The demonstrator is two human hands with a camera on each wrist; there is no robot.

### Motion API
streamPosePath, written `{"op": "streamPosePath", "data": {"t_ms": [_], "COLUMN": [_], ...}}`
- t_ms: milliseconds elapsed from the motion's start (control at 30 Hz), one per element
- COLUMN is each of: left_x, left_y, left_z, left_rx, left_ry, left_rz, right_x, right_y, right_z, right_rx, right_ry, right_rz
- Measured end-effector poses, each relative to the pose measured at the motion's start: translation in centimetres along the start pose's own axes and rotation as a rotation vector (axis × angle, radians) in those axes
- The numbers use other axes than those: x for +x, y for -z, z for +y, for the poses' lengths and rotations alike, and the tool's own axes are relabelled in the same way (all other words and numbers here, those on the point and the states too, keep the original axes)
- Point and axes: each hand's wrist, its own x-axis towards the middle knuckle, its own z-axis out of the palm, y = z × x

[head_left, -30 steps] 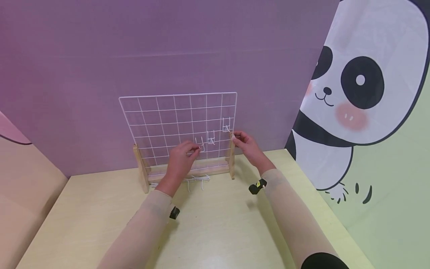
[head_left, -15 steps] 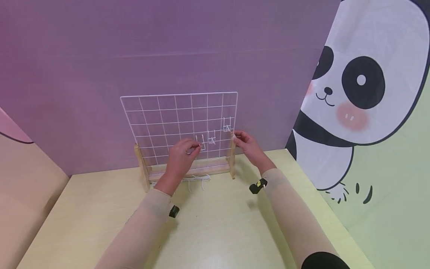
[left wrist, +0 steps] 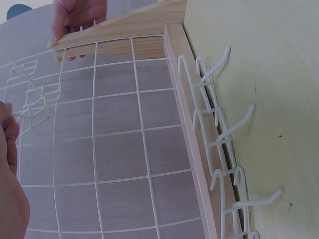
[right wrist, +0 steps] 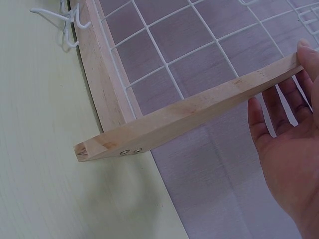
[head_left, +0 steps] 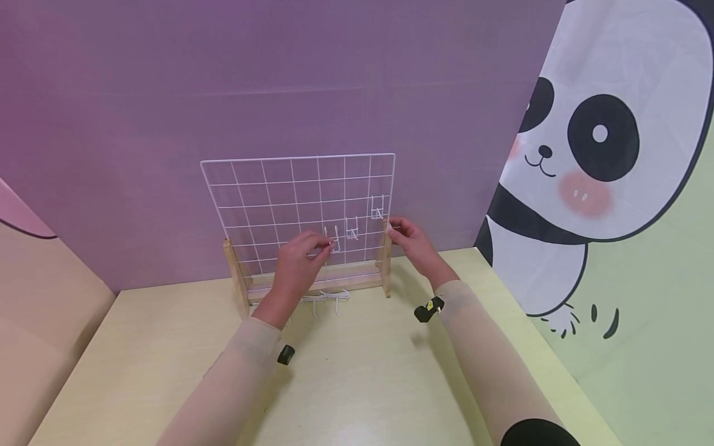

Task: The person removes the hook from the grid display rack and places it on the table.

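Sheer beige sleeves (head_left: 234,384), small black wrist cameras (head_left: 286,354) (one yellow-marked); black upper right sleeve

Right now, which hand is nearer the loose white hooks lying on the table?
Left. The left hand pinches a hook at the grid, above the loose hooks; the right hand holds the right wooden upright.

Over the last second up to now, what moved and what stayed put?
Almost nothing moved. The left hand keeps its grip on a white wire hook at the wire grid panel. The right hand still steadies the right wooden post. Loose hooks lie unmoved.
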Motion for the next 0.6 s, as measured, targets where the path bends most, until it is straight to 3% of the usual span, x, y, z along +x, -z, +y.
{"op": "streamPosePath", "data": {"t_ms": [367, 600], "left_x": [-0.9, -1.4], "left_y": [-0.2, -0.9], "left_z": [0.2, -0.2], "left_rx": [0.000, 0.018], "left_ry": [-0.024, -0.077], "left_rz": [-0.037, -0.074], "right_x": [-0.1, -0.1], "right_y": [0.1, 0.1], "right_z": [-0.1, -0.1], "right_rx": [0.001, 0.002], "right_ry": [-0.001, -0.001], "right_rz": [-0.001, 0.000]}}
